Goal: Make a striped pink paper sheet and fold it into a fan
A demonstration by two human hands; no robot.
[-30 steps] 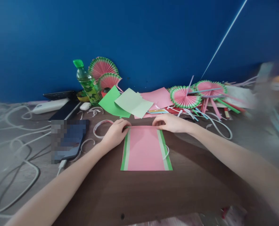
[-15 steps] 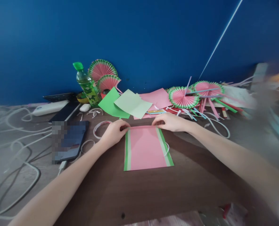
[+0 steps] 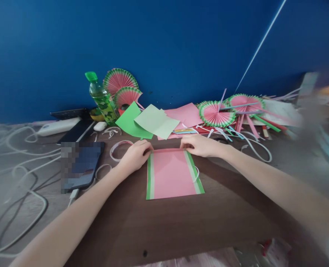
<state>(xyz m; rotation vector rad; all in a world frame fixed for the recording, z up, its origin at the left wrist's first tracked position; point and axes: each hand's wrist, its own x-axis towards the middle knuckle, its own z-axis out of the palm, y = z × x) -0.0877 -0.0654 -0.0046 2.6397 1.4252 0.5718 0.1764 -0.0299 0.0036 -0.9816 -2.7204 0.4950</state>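
our pink sheet (image 3: 171, 174) lies flat on the table (image 3: 164, 226), long axis running away from us. our left hand (image 3: 135, 155) and right hand (image 3: 200, 145) pinch its far corners, fingers closed on the edge; paper fans (image 3: 217, 114) lie beyond.

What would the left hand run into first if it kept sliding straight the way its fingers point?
The left hand points right, along the far edge of the pink sheet with green borders. Straight on it would likely meet the right hand, which pinches the same edge at the other corner; nothing shows between them.
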